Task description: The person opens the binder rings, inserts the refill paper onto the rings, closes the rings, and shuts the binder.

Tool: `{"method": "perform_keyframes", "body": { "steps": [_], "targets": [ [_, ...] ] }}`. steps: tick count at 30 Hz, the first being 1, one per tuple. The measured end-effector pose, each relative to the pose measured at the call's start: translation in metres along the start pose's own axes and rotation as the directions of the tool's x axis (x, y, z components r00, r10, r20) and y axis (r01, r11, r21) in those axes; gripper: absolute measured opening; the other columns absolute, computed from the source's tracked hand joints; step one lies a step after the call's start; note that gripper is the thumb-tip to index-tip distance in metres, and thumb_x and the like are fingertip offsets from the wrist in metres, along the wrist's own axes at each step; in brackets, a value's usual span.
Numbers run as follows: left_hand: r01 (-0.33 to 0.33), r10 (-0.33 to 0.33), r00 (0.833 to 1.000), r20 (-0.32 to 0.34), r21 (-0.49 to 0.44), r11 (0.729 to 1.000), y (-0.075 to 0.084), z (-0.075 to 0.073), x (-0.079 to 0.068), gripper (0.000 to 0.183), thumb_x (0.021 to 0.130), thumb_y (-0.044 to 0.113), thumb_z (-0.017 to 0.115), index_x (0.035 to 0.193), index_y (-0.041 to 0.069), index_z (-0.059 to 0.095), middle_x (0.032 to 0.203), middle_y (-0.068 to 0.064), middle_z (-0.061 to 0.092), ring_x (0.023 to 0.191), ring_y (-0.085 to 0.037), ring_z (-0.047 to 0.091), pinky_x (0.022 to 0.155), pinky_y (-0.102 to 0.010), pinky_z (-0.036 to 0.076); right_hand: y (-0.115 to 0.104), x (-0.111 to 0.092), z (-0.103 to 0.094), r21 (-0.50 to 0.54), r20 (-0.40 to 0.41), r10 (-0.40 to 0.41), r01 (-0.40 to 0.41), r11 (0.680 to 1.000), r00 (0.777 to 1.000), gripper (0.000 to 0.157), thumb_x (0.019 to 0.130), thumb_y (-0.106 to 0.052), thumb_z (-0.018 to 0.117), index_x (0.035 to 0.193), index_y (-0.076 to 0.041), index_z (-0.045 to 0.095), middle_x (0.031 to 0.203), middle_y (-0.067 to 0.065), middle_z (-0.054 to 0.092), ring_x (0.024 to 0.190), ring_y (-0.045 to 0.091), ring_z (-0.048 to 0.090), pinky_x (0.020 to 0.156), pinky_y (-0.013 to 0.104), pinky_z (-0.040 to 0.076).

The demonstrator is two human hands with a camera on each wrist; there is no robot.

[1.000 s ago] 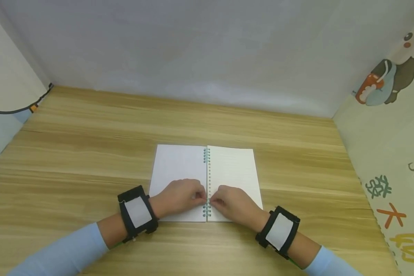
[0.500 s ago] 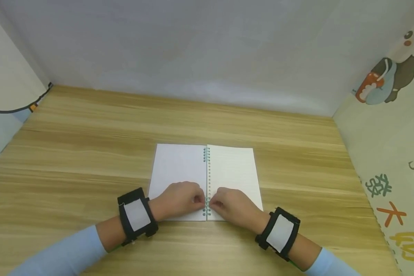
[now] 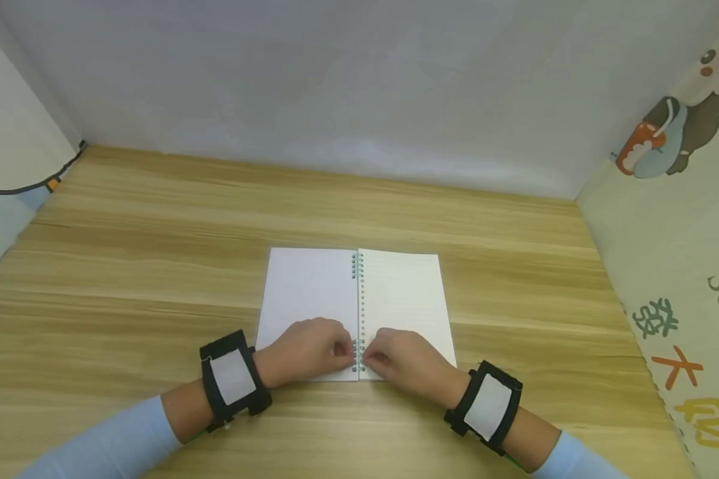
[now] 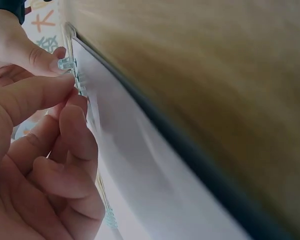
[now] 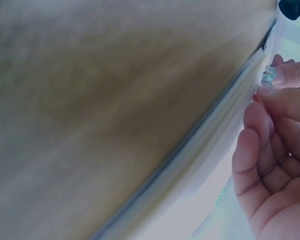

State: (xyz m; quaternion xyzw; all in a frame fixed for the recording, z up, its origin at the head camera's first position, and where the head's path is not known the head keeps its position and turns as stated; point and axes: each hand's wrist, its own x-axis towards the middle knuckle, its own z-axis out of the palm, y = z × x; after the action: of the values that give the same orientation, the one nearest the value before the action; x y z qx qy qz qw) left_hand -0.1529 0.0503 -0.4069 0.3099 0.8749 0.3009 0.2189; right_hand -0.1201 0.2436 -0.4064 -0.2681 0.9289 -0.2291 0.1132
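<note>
A loose-leaf notebook (image 3: 311,283) lies open on the table, with a plain white left side and a lined cream page (image 3: 401,286) on the right. Pale green binder rings hold its middle in two groups, an upper one (image 3: 357,265) and a lower one (image 3: 358,352). At the lower binder rings (image 4: 66,63), my left hand (image 3: 308,349) pinches from the left with thumb and forefinger. From the other side my right hand (image 3: 410,359) pinches the same rings (image 5: 268,76). Fingertips partly hide the rings, so whether they are parted cannot be told.
The wood-grain table (image 3: 156,266) extends around the notebook. A grey wall (image 3: 335,100) rises behind it, and a printed panel (image 3: 653,253) borders the right side. A black cable (image 3: 18,191) hangs at the left edge.
Both hands have shifted slightly down the lower rings, towards the notebook's near edge. The notebook stays open and flat.
</note>
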Motion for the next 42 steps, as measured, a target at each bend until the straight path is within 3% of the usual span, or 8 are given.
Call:
{"method": "perform_keyframes", "body": {
  "steps": [7,15,35,38,42],
  "targets": [
    [-0.017,0.017,1.000,0.004,0.004,1.000,0.000,0.001,0.000,0.007,0.082,0.015,0.069,0.080,0.011,0.075,0.069,0.003,0.066,0.061,-0.008,0.051,0.057,-0.028,0.047,0.001,-0.002,0.000,-0.007,-0.008,-0.008,0.008,1.000,1.000,0.009,0.084,-0.011,0.069,0.087,-0.005,0.076,0.080,0.005,0.073,0.072,0.011,0.064,0.069,0.033,0.059],
    [-0.009,0.009,0.999,0.032,0.014,1.000,0.002,0.003,-0.003,0.008,0.083,0.020,0.070,0.079,0.015,0.075,0.072,0.005,0.069,0.066,-0.006,0.055,0.063,-0.030,0.051,0.002,-0.006,0.001,0.009,0.007,-0.038,0.038,0.999,0.999,0.007,0.083,-0.011,0.070,0.083,-0.006,0.076,0.077,0.004,0.072,0.070,0.010,0.063,0.067,0.032,0.058],
    [-0.027,0.027,1.000,-0.007,0.022,0.999,0.003,0.004,-0.003,0.008,0.081,0.015,0.069,0.079,0.011,0.075,0.070,0.002,0.067,0.062,-0.007,0.053,0.058,-0.029,0.049,0.000,-0.005,0.003,-0.017,-0.017,-0.073,0.072,0.997,0.997,0.006,0.082,-0.010,0.070,0.083,-0.006,0.075,0.077,0.004,0.072,0.072,0.010,0.063,0.067,0.032,0.058],
    [-0.023,0.023,1.000,-0.010,0.027,0.999,0.002,0.005,-0.004,0.008,0.082,0.017,0.069,0.081,0.011,0.075,0.070,0.003,0.067,0.061,-0.007,0.052,0.057,-0.027,0.048,0.001,-0.004,0.000,-0.041,-0.029,-0.063,0.062,0.997,0.998,0.007,0.083,-0.011,0.070,0.084,-0.008,0.076,0.077,0.002,0.071,0.070,0.008,0.061,0.065,0.030,0.057],
    [0.012,-0.012,1.000,0.006,0.028,1.000,-0.001,0.005,-0.011,0.010,0.083,0.019,0.069,0.084,0.012,0.075,0.073,0.004,0.066,0.062,-0.007,0.051,0.057,-0.027,0.047,0.011,-0.001,-0.009,-0.092,-0.082,0.004,-0.011,0.996,0.997,0.009,0.084,-0.013,0.069,0.088,-0.008,0.076,0.077,0.000,0.069,0.067,0.008,0.057,0.062,0.030,0.055]
  ]
}}
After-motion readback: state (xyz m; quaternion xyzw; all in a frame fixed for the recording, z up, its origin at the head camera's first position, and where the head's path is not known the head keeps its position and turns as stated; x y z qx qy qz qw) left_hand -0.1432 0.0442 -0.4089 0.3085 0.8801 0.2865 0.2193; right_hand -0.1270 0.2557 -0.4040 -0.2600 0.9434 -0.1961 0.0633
